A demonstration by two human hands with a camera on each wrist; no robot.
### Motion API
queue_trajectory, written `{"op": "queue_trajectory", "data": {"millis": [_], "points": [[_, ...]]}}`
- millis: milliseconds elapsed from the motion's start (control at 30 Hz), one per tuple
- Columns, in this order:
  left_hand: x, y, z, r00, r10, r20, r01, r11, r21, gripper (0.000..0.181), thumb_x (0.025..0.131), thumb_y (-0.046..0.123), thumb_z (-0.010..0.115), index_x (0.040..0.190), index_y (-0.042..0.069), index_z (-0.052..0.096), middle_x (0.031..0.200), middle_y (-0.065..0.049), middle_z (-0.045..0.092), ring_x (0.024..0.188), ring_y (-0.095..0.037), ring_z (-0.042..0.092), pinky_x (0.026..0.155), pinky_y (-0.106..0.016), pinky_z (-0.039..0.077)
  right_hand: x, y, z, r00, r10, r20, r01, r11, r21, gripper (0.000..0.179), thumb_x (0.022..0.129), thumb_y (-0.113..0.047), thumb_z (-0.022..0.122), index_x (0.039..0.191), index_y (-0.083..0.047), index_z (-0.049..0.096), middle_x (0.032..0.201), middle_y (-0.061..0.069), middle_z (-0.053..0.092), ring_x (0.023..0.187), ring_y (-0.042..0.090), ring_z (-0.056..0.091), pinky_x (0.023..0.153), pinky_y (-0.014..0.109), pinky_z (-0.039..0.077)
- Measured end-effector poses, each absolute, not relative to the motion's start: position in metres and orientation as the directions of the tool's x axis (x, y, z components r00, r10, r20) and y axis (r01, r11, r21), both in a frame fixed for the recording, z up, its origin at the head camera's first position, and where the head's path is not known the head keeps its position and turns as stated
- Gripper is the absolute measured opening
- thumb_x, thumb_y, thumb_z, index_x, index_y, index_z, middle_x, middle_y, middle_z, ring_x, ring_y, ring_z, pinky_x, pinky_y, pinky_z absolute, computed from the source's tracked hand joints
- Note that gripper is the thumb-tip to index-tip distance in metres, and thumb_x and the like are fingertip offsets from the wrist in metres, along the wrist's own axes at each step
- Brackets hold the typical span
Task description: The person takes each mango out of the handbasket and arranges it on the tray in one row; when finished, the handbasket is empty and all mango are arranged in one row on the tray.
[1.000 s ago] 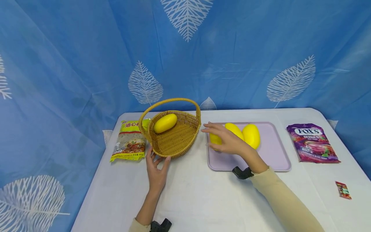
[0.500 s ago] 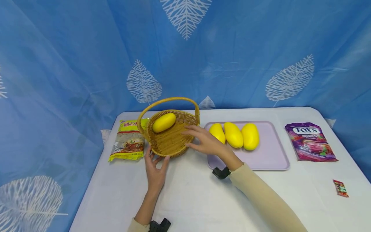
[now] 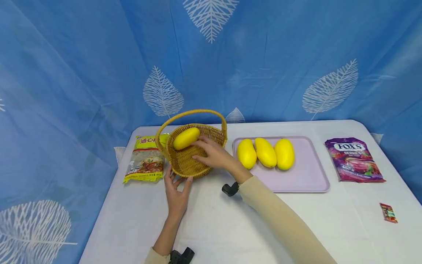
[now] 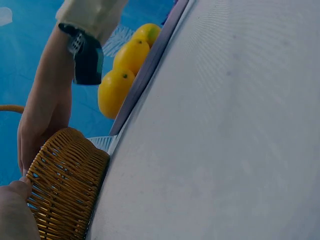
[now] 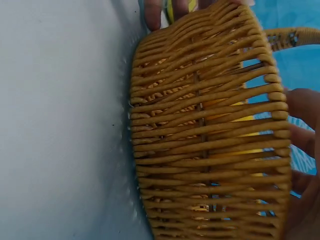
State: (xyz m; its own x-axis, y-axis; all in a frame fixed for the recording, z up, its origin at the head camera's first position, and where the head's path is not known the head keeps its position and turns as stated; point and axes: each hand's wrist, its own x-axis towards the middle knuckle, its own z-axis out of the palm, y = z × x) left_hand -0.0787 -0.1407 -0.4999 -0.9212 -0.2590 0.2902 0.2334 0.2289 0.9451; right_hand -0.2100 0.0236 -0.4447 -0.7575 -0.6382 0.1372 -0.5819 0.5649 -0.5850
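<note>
A yellow mango (image 3: pixel 186 139) lies at the back left inside the wicker basket (image 3: pixel 188 163), which has a tall arched handle. My right hand (image 3: pixel 212 152) reaches over the basket's right rim. Its fingers are spread apart, with the fingertips right at the mango's lower right side and nothing between them and the thumb. At the basket's front left, my left hand (image 3: pixel 177 196) holds the outer wall, thumb along the front rim and fingers round the left side. From the right wrist view, the woven wall (image 5: pixel 210 135) hides most of the mango.
Right of the basket, a lilac tray (image 3: pixel 304 179) bears 3 more mangoes (image 3: pixel 265 152). A yellow food bag (image 3: pixel 146 159) lies at the basket's left. Toward the table's right edge are a purple FOX'S candy bag (image 3: pixel 354 160) and a small red wrapped packet (image 3: pixel 388 213).
My right hand has moved left from over the tray's mangoes, across the basket's rim, to the mango inside. The left hand has stayed at the basket.
</note>
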Motion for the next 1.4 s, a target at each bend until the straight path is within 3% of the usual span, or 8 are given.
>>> {"op": "queue_trajectory", "data": {"millis": [167, 267, 433, 633, 800, 1000, 1133, 1400], "points": [[-0.083, -0.146, -0.517, -0.919, -0.274, 0.284, 0.218, 0.250, 0.944, 0.079, 0.092, 0.010, 0.068, 0.154, 0.007, 0.020, 0.153, -0.021, 0.030, 0.129, -0.039, 0.047, 0.097, -0.034, 0.050, -0.221, 0.011, -0.443, -0.772, -0.629, 0.087, -0.553, 0.599, -0.580, 0.055, 0.097, -0.039, 0.061, 0.146, -0.018, 0.047, 0.161, 0.012, 0.025, 0.148, 0.031, 0.025, 0.120, 0.049, 0.027], [-0.084, -0.147, -0.519, -0.918, -0.274, 0.286, 0.222, 0.242, 0.945, 0.079, 0.092, 0.012, 0.069, 0.154, 0.009, 0.021, 0.153, -0.020, 0.031, 0.128, -0.036, 0.048, 0.097, -0.028, 0.050, -0.228, 0.006, -0.443, -0.780, -0.624, 0.052, -0.526, 0.609, -0.594, 0.059, 0.097, -0.038, 0.061, 0.150, -0.020, 0.042, 0.163, 0.010, 0.019, 0.150, 0.031, 0.020, 0.121, 0.050, 0.024], [-0.084, -0.146, -0.516, -0.922, -0.268, 0.280, 0.217, 0.241, 0.946, 0.079, 0.092, 0.010, 0.068, 0.154, 0.007, 0.020, 0.153, -0.021, 0.030, 0.128, -0.038, 0.048, 0.098, -0.040, 0.050, -0.235, 0.002, -0.445, -0.768, -0.640, 0.018, -0.523, 0.611, -0.594, 0.062, 0.097, -0.037, 0.061, 0.152, -0.024, 0.037, 0.164, 0.009, 0.014, 0.151, 0.031, 0.017, 0.120, 0.050, 0.026], [-0.079, -0.140, -0.496, -0.925, -0.256, 0.280, 0.225, 0.225, 0.948, 0.077, 0.092, 0.004, 0.066, 0.152, -0.004, 0.018, 0.150, -0.032, 0.028, 0.127, -0.049, 0.045, 0.098, -0.060, 0.043, -0.238, -0.003, -0.448, -0.751, -0.660, -0.021, -0.531, 0.623, -0.574, 0.067, 0.095, -0.041, 0.063, 0.154, -0.032, 0.032, 0.165, 0.008, 0.009, 0.150, 0.033, 0.015, 0.117, 0.051, 0.032], [-0.075, -0.137, -0.482, -0.932, -0.249, 0.265, 0.207, 0.236, 0.949, 0.077, 0.093, 0.005, 0.066, 0.151, -0.007, 0.017, 0.149, -0.033, 0.028, 0.126, -0.049, 0.046, 0.098, -0.059, 0.044, -0.240, -0.007, -0.447, -0.732, -0.680, -0.043, -0.549, 0.626, -0.553, 0.070, 0.093, -0.043, 0.065, 0.154, -0.032, 0.032, 0.164, 0.009, 0.007, 0.150, 0.036, 0.015, 0.118, 0.051, 0.031], [-0.074, -0.138, -0.483, -0.926, -0.252, 0.281, 0.217, 0.253, 0.943, 0.076, 0.092, 0.004, 0.066, 0.150, -0.008, 0.019, 0.149, -0.032, 0.029, 0.126, -0.049, 0.046, 0.095, -0.057, 0.046, -0.239, -0.013, -0.443, -0.693, -0.718, -0.068, -0.547, 0.584, -0.600, 0.062, 0.092, -0.042, 0.067, 0.148, -0.028, 0.044, 0.166, 0.002, 0.007, 0.151, 0.031, 0.017, 0.119, 0.049, 0.029], [-0.074, -0.138, -0.484, -0.925, -0.252, 0.284, 0.223, 0.245, 0.944, 0.076, 0.092, 0.003, 0.066, 0.150, -0.008, 0.019, 0.150, -0.032, 0.028, 0.127, -0.049, 0.045, 0.095, -0.058, 0.046, -0.238, -0.018, -0.440, -0.670, -0.737, -0.084, -0.542, 0.564, -0.623, 0.059, 0.092, -0.038, 0.068, 0.146, -0.025, 0.047, 0.166, 0.001, 0.008, 0.150, 0.028, 0.022, 0.117, 0.044, 0.033], [-0.075, -0.138, -0.482, -0.926, -0.243, 0.290, 0.230, 0.246, 0.941, 0.075, 0.092, 0.001, 0.065, 0.150, -0.010, 0.018, 0.150, -0.032, 0.027, 0.128, -0.050, 0.044, 0.095, -0.058, 0.045, -0.238, -0.026, -0.440, -0.643, -0.760, -0.098, -0.554, 0.550, -0.626, 0.060, 0.091, -0.028, 0.071, 0.146, -0.023, 0.047, 0.166, 0.001, 0.007, 0.151, 0.027, 0.016, 0.118, 0.043, 0.033]]}}
